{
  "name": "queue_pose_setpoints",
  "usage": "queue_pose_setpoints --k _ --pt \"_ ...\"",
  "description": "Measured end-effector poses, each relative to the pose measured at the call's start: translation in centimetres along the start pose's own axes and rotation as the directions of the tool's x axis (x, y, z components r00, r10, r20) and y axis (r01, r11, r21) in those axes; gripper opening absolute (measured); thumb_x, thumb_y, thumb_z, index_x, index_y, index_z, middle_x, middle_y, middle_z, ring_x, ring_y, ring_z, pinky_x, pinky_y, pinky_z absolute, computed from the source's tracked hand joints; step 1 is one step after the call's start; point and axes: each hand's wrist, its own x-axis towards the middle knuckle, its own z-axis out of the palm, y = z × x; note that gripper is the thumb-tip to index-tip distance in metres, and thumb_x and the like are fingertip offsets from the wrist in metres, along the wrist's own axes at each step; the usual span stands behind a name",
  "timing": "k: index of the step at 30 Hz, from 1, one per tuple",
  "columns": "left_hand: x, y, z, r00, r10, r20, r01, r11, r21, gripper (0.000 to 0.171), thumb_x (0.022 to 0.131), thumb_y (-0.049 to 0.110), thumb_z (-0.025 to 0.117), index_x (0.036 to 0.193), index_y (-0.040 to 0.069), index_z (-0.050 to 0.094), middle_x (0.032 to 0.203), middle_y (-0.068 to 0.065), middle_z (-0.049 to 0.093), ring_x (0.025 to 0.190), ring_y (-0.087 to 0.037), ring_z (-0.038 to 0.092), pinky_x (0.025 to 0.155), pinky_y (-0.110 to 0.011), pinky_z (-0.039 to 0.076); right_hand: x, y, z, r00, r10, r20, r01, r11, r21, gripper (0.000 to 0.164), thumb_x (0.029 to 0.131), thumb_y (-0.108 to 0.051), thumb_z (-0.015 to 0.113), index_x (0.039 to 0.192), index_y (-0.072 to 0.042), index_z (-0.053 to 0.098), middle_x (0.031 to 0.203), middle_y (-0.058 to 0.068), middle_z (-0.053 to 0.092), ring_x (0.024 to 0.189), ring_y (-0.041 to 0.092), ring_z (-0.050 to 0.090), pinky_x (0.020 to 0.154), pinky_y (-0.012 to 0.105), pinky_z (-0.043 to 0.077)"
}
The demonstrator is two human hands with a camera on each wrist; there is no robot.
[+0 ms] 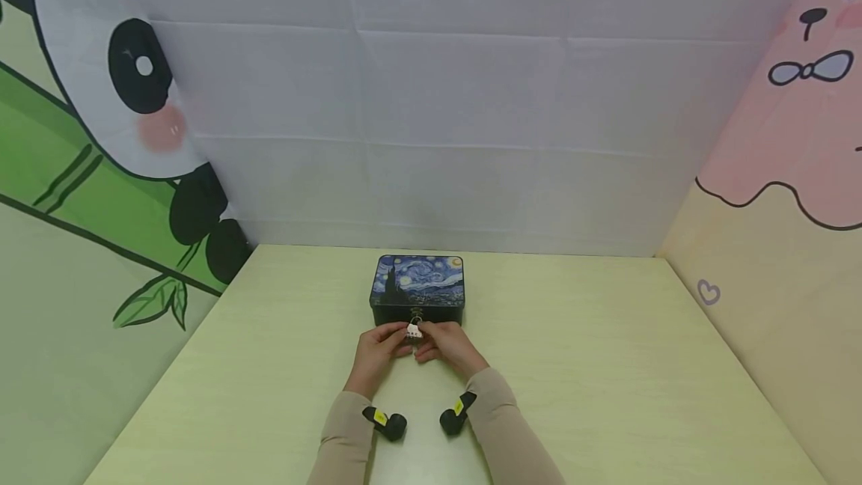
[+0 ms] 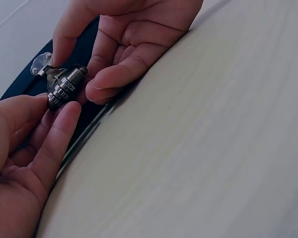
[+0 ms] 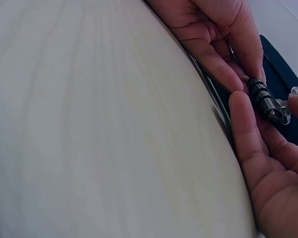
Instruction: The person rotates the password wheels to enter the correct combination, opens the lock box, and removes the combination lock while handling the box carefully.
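One lock (image 1: 414,331), at the hasp (image 2: 41,63) on the box's (image 1: 420,283) front: my left hand (image 1: 377,354) pinches it by the dials (image 2: 63,89), my right hand (image 1: 454,346), curled, grips near the shackle (image 2: 53,77); dial-setting apparently in hand, next move seemingly calling for steady hold, small turns.

Lock (image 2: 64,89): small dark metal, tilted, its number rings facing the camera; the digits are too small to read for sure.
Latch (image 2: 41,64): silvery, on the side of the box (image 2: 27,84), with the lock hanging at it.
Box: dark blue, partly hidden behind both hands.
Left hand (image 2: 25,158): at lower left, fingertips pinching the lock's lower end.
Right hand (image 2: 134,42): reaching in from the top, one digit at the latch, curled fingers around the lock's upper end.
Surface (image 2: 188,144): pale, with faint wood grain.
Backdrop (image 2: 20,22): whitish, upper left corner.
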Motion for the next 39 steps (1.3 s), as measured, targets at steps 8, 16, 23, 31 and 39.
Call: queue_pose_setpoints --k 8,16,23,31,39 --pt "-0.08 0.12 -0.04 1.0 -0.006 0.007 0.006 1.0 0.005 0.026 0.098 -0.004 0.057 0.119 -0.019 0.061 0.11 -0.024 0.068 0.084 -0.013 0.07 0.073 -0.026 0.061 -0.16 -0.02 0.03 1.0 -0.013 0.011 0.013 0.999 -0.041 0.026 0.097 -0.012 0.064 0.094 0.013 0.068 0.067 0.008 0.065 0.056 0.013 0.065 0.061 0.029 0.061" --pt "-0.07 0.07 -0.07 1.0 -0.001 0.012 0.001 1.0 -0.005 0.025 0.098 -0.005 0.057 0.118 -0.02 0.06 0.108 -0.023 0.068 0.081 -0.012 0.07 0.072 -0.026 0.061 -0.04 0.16 -0.08 0.998 -0.046 0.032 0.048 0.997 -0.065 0.022 0.096 -0.004 0.063 0.097 0.018 0.068 0.067 0.008 0.067 0.056 0.013 0.065 0.06 0.028 0.061" --pt "0.02 -0.11 -0.08 1.0 0.003 0.012 -0.003 1.0 -0.006 0.024 0.098 -0.006 0.057 0.117 -0.02 0.061 0.107 -0.022 0.069 0.08 -0.012 0.07 0.071 -0.025 0.061 -0.1 0.13 -0.06 0.999 -0.043 0.025 0.045 0.995 -0.087 0.019 0.096 -0.003 0.063 0.093 0.015 0.067 0.069 0.008 0.067 0.057 0.012 0.066 0.061 0.028 0.061" --pt "-0.09 0.0 0.02 1.0 -0.004 0.0 0.004 1.0 0.006 0.024 0.097 -0.005 0.058 0.116 -0.02 0.062 0.105 -0.021 0.069 0.078 -0.012 0.069 0.069 -0.024 0.061 -0.05 0.27 -0.11 0.998 -0.055 0.036 0.059 0.993 -0.101 0.021 0.096 -0.002 0.064 0.099 0.018 0.066 0.074 0.01 0.069 0.059 0.012 0.065 0.063 0.03 0.062" --pt "-0.04 -0.05 0.01 1.0 0.0 0.007 0.0 1.0 -0.001 0.024 0.097 -0.005 0.058 0.116 -0.02 0.061 0.105 -0.02 0.069 0.08 -0.012 0.069 0.07 -0.025 0.061 -0.06 0.25 -0.21 0.996 -0.073 0.042 0.077 0.991 -0.107 0.021 0.096 -0.002 0.064 0.099 0.018 0.066 0.077 0.013 0.07 0.06 0.012 0.066 0.063 0.031 0.062"
